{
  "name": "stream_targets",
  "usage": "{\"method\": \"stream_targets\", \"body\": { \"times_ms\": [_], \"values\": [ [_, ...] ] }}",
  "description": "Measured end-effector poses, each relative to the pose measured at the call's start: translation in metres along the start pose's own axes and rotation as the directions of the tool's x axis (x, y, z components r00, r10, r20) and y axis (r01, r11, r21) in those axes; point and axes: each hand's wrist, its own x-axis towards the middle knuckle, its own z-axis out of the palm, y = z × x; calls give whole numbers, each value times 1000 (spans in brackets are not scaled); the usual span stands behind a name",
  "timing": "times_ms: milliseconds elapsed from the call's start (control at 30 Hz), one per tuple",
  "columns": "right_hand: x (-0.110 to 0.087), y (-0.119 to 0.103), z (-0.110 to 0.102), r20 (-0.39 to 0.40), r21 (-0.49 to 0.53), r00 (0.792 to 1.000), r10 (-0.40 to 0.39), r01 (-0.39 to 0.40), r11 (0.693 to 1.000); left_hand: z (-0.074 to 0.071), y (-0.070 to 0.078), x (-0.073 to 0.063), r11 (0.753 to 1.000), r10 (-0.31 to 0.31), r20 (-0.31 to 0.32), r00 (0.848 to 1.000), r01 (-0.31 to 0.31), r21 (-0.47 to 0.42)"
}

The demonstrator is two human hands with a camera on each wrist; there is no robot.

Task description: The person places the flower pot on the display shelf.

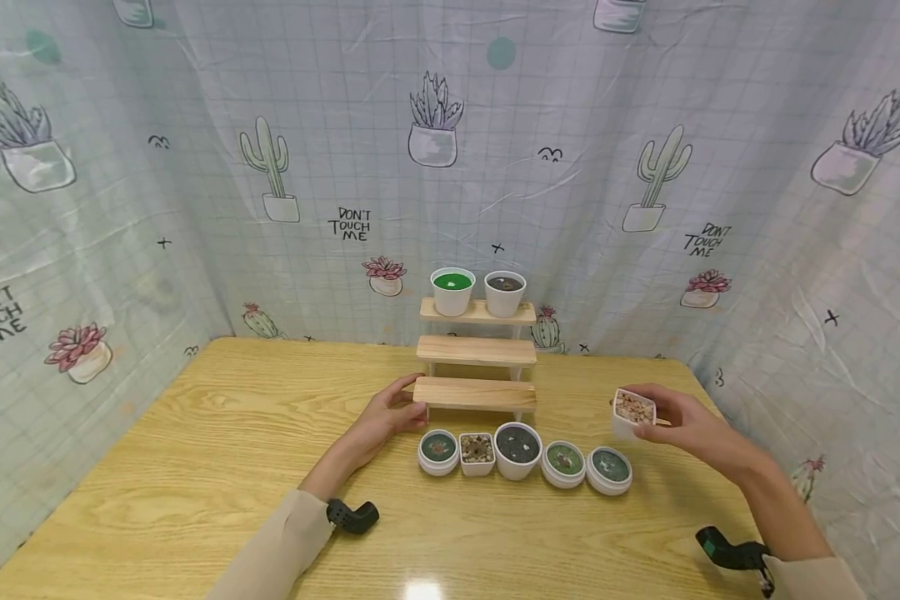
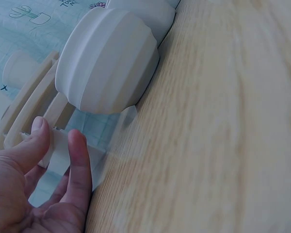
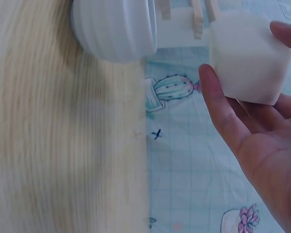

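My right hand (image 1: 693, 425) holds a small square white pot (image 1: 626, 427), topped with pale brown gravel, above the table at the right. In the right wrist view, thumb and fingers grip the sides of this pot (image 3: 250, 60). At the left end of a three-tier wooden display stand (image 1: 475, 393), my left hand (image 1: 378, 421) grips the lowest step. The left wrist view has the thumb and fingers (image 2: 79, 170) around the stand's white side support (image 2: 61, 148). The top step carries a white pot with a green surface (image 1: 452, 292) and one with a dark surface (image 1: 504, 297).
In front of the stand, several white pots line up: a low round one (image 1: 438, 465), a square gravel one (image 1: 477, 469), a taller dark one (image 1: 517, 468) and two low round ones, including the rightmost (image 1: 609, 485). A cactus-print curtain (image 1: 330, 150) surrounds the wooden table (image 1: 195, 467).
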Motion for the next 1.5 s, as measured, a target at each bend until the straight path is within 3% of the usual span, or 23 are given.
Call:
{"method": "stream_targets", "body": {
  "times_ms": [433,1500],
  "values": [
    [28,-16,8,-35,-30,998,-46,45,999,1,2,-1,1000,-8,-6,1000,8,12],
    [85,-44,23,26,-42,997,-78,79,996,1,3,-4,1000,-4,1,1000,4,11]
  ]
}}
